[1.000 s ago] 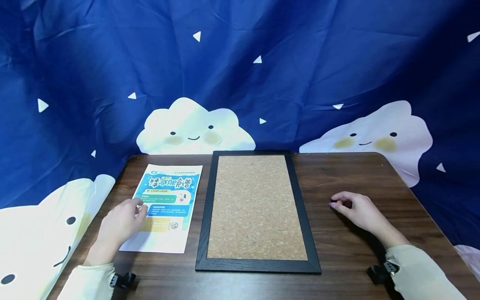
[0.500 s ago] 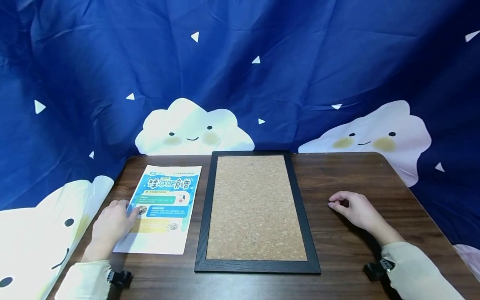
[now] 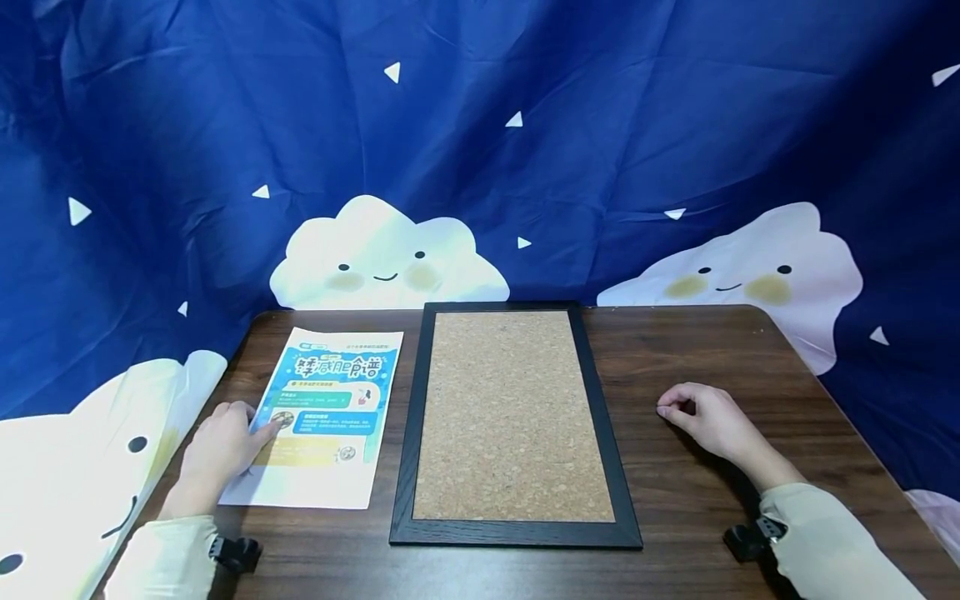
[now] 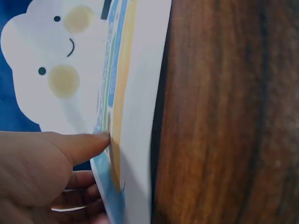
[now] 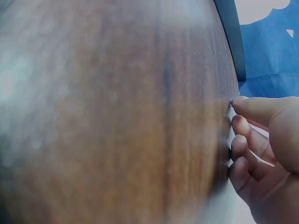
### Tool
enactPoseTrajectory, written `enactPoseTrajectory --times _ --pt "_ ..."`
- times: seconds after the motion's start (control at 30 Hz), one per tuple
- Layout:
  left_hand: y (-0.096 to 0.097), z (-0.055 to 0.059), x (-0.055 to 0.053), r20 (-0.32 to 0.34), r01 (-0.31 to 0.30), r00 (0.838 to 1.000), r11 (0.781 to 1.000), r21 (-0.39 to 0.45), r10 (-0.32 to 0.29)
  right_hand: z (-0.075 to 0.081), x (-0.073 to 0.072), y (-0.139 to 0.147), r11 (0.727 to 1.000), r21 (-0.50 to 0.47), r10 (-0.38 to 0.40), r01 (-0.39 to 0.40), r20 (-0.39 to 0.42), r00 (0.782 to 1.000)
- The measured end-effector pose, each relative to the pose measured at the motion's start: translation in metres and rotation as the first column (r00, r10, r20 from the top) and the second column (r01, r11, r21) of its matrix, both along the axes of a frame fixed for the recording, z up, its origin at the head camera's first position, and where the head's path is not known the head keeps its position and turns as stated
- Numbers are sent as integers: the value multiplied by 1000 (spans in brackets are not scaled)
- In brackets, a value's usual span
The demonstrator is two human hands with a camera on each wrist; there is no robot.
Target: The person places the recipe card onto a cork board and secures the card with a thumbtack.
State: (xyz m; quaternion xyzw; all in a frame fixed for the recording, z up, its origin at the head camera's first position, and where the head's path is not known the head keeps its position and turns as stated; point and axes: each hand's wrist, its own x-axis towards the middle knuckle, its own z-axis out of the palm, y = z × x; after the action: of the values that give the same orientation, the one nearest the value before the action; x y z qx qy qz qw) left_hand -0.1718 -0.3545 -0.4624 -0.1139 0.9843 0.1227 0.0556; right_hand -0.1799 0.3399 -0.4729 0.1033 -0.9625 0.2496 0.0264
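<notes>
Head view: blue-and-white printed paper flyer [image 3: 322, 421], long axis running away from the person, left of black-framed cork board [image 3: 513, 421]. Left hand [image 3: 217, 450] pinches its lifted near-left edge. Right hand [image 3: 708, 421], far side, curls round a tiny purple item.

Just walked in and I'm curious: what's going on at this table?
A person sits at a wooden table with a black-framed cork board lying flat in the middle. The left hand pinches the left edge of a printed flyer beside the board, thumb on top and fingers beneath. The right hand rests on the table right of the board, fingertips pinched on something tiny and purple, too small to identify. Nothing is on the cork.
</notes>
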Motion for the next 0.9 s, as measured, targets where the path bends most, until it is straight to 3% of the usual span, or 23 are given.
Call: enactPoseTrajectory --times 0.23,0.57,0.73,0.9 --pt "-5 -1 -1 -60 -28 998 995 98 34 2 2 2 1000 9 -10 10 0 1000" --pt "-9 -1 1 -145 -8 989 977 212 39 10 7 6 998 7 -58 58 62 996" --pt "-11 0 0 -120 -73 986 948 311 115 10 8 5 998 -4 -55 55 45 997" --pt "-16 2 1 -99 -119 979 899 422 176 11 11 3 999 -3 -48 48 1 999"
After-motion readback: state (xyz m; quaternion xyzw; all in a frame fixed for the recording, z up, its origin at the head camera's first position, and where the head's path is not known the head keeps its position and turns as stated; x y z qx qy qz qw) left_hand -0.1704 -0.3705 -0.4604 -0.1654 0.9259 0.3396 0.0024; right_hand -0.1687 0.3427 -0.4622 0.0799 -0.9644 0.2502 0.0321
